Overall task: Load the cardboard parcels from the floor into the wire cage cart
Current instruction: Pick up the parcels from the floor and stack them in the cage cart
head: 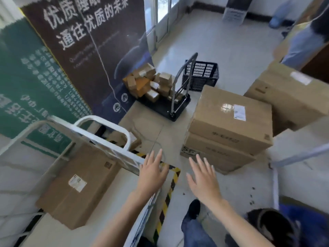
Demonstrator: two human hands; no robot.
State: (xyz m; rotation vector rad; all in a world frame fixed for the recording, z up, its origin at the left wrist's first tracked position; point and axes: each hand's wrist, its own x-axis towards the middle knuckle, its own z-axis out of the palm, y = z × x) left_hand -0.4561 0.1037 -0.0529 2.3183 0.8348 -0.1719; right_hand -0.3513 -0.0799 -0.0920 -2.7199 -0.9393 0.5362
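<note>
Hands: left hand (154, 172) and right hand (203, 179) both spread, empty; stacked parcels (229, 129) ahead-right on floor, nearer right hand; cage cart (99, 122) to left.

This is looking like a parcel pick-up or delivery station. Labelled cardboard parcels (229, 120) are sitting stacked on a pale tiled floor (204, 41), and a flat hand trolley (169, 102) is carrying a heap of small boxes (151, 82). A white wire cage cart (99, 129) is standing at the left, holding a parcel. Printed banners (85, 50) with Chinese text are leaning against the wall, and a black plastic crate (202, 75) is resting near a glass door (160, 16).
</note>
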